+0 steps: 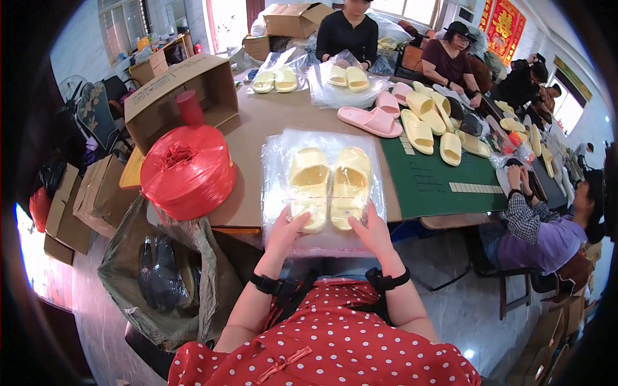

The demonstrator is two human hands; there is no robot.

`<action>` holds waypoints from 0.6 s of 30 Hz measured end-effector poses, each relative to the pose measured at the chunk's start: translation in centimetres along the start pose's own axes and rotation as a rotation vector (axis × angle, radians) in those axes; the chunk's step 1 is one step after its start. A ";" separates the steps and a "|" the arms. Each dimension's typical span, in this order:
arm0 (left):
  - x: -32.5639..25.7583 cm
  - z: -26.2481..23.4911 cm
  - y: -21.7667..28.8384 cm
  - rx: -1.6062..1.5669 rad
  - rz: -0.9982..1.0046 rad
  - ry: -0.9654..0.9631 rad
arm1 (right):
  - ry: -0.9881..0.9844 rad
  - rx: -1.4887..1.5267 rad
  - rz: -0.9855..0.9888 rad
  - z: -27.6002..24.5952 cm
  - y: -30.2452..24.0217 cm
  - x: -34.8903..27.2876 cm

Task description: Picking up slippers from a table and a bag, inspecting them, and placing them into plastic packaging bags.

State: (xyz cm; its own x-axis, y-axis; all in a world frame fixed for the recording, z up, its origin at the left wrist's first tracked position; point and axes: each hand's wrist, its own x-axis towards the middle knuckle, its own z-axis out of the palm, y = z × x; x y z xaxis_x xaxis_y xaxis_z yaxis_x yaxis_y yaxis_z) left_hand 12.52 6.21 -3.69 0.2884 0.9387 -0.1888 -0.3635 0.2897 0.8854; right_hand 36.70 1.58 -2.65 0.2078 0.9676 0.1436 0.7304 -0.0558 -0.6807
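- Both hands grip the near edge of a clear plastic bag [322, 193]: left hand [285, 233] and right hand [372, 230], fingers closed on it.
- Inside the bag lie two pale yellow slippers [329, 186], side by side.
- Left of the bag sits a red twine spool [187, 170]; beyond that, an open cardboard box [177, 93].
- Right of the bag, a green mat [438, 183] carries loose slippers.
- The bag rests on a brown table [257, 122]; other people sit around it.

Pale yellow slippers [328, 186] — pair side by side, inside clear plastic bag [278, 161] — flat at table edge.
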 end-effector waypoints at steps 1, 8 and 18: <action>-0.1 -0.1 -0.2 -0.026 -0.006 0.037 | -0.039 0.061 0.029 0.4 0.3 0.2; -2.8 -0.1 2.7 0.484 0.008 0.036 | -0.120 0.321 0.188 -0.1 0.8 0.2; -12.6 -22.8 16.4 1.350 0.160 1.219 | -0.046 0.337 0.111 0.9 1.5 0.4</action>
State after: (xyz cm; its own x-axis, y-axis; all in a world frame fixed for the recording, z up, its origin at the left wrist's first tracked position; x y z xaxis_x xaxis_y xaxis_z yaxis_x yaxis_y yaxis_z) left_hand -17.28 3.36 3.51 -0.6314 0.7149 0.3004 0.7410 0.4422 0.5053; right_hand 37.31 2.11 -4.22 0.2386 0.9707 0.0283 0.4475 -0.0840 -0.8903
